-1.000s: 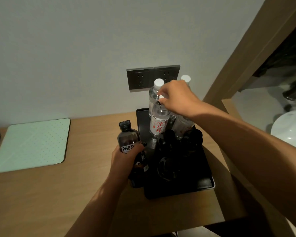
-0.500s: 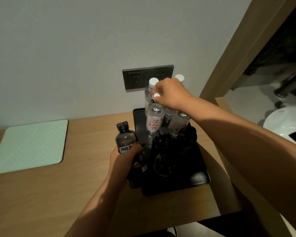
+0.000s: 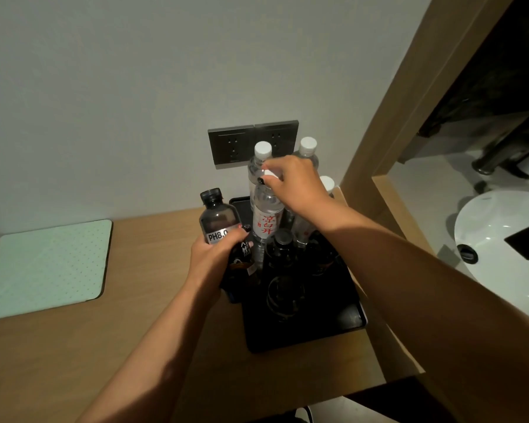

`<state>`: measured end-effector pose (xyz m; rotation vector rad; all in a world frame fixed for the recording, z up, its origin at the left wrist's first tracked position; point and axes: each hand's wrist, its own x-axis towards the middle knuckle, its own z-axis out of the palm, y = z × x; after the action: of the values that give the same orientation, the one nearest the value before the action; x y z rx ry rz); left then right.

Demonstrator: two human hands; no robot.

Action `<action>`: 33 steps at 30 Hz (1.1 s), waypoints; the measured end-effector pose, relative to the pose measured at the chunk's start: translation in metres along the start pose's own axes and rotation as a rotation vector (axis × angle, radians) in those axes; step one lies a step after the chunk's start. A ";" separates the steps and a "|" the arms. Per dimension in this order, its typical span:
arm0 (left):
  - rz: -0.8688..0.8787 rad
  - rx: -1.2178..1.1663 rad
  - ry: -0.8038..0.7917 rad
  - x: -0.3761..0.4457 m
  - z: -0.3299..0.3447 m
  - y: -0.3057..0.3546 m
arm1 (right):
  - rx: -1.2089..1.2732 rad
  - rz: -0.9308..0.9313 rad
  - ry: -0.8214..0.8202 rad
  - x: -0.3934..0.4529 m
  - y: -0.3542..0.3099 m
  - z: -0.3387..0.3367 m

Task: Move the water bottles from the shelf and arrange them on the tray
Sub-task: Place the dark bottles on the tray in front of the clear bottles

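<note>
We grip a dark bottle [image 3: 219, 219] in our left hand [image 3: 217, 257], fingers wrapped round its lower body below a label reading "PH8.0". It stands upright at the tray's [image 3: 353, 319] left edge; we cannot tell whether its base rests on the tray, on the desk [image 3: 74, 346], or is lifted clear, because the hand hides it.

Our right hand [image 3: 297, 184] reaches over the tray and pinches the white cap of a clear bottle [image 3: 267, 215], fingertips curled round the top. That bottle stands upright in the tray's rear left part and carries a white label with red characters. Just behind it stands a second clear bottle [image 3: 261, 155] with a white cap, and to its right a third one [image 3: 307, 148], both close to the wall. A fourth white cap [image 3: 327, 182] shows just past our right wrist, the bottle below it hidden by the forearm.

The black tray sits on the wooden desk near its right end. In front of the clear bottles, dark bottles [image 3: 283, 248] stand close together on the tray; in the dim light we cannot count them for certain or make out their outlines.

On the wall behind the tray there is a grey socket panel [image 3: 232, 145]. A pale green mat [image 3: 43, 267] lies flat on the desk, well apart to the left. To the right, beyond a wooden frame [image 3: 388, 117], part of a white basin [image 3: 498, 239] is visible.
</note>
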<state>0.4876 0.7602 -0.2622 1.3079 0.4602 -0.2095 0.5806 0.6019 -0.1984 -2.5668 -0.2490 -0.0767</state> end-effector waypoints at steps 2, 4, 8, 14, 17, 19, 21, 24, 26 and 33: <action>0.005 0.009 -0.036 0.013 0.004 0.011 | 0.009 -0.003 -0.063 0.003 0.002 -0.005; 0.021 0.002 -0.095 0.025 0.010 0.025 | 0.009 -0.029 -0.143 0.006 0.004 -0.010; 0.015 -0.056 -0.222 0.042 0.024 0.043 | 0.022 -0.075 -0.254 0.009 0.008 -0.016; -0.042 -0.089 -0.266 0.054 0.030 0.042 | -0.045 -0.086 -0.177 0.001 0.006 -0.011; -0.074 -0.152 -0.252 0.058 0.033 0.037 | -0.073 -0.017 -0.081 -0.004 0.004 -0.005; -0.088 -0.174 -0.237 0.057 0.035 0.034 | -0.039 0.033 -0.010 -0.008 0.002 -0.002; -0.088 -0.192 -0.222 0.056 0.036 0.031 | -0.005 0.070 0.036 -0.009 -0.001 0.000; -0.069 -0.218 -0.221 0.056 0.037 0.030 | 0.009 0.120 0.096 -0.007 -0.005 0.004; -0.057 -0.221 -0.209 0.055 0.039 0.030 | 0.042 0.163 0.125 -0.006 -0.004 0.008; -0.049 -0.226 -0.214 0.053 0.036 0.026 | 0.303 0.204 -0.026 0.002 0.006 -0.006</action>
<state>0.5528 0.7383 -0.2558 1.0411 0.3238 -0.3258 0.5836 0.5936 -0.1963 -2.2776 -0.0052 0.0658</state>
